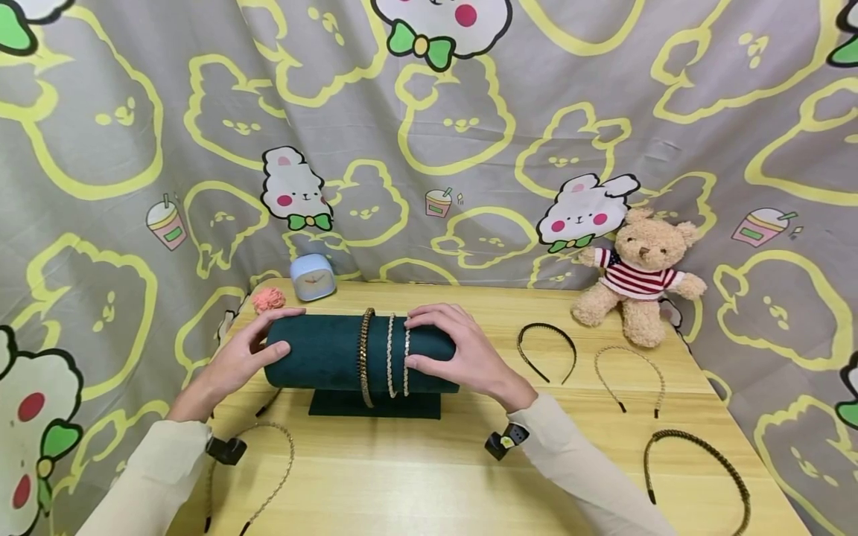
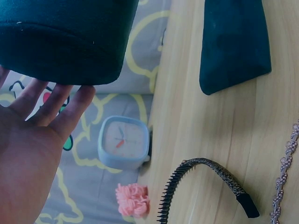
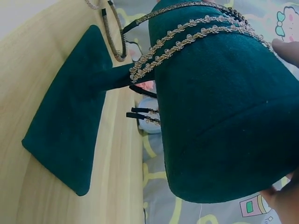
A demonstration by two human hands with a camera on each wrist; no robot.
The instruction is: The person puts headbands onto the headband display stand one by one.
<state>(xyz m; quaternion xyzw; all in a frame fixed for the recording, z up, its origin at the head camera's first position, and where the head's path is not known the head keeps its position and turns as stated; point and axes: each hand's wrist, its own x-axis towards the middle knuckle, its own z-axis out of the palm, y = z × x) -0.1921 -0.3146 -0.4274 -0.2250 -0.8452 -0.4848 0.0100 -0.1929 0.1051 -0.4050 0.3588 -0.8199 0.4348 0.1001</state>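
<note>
In the head view, a dark green velvet headband stand (image 1: pixel 315 351) bears a dark gold-toned headband (image 1: pixel 364 357) and two slim beaded headbands, a left one (image 1: pixel 391 357) and a right one (image 1: pixel 406 380). My left hand (image 1: pixel 234 359) grips the stand's left end, thumb in front and fingers over the top. At the right, my right hand (image 1: pixel 462 353) holds the right beaded headband against the roll, its thumb and fingertips on the band. The right wrist view shows the thumb (image 3: pixel 287 50) close by the beaded band (image 3: pixel 205 31). Beneath is the stand's flat base (image 3: pixel 70 116).
Right on the table lie a black headband (image 1: pixel 546 327), a thin beaded one (image 1: pixel 630 350) and a braided dark one (image 1: pixel 710 443). Another beaded headband (image 1: pixel 284 439) lies front left. A blue clock (image 1: pixel 313 278), a pink pompom (image 1: pixel 269 299) and a teddy bear (image 1: pixel 640 275) sit behind.
</note>
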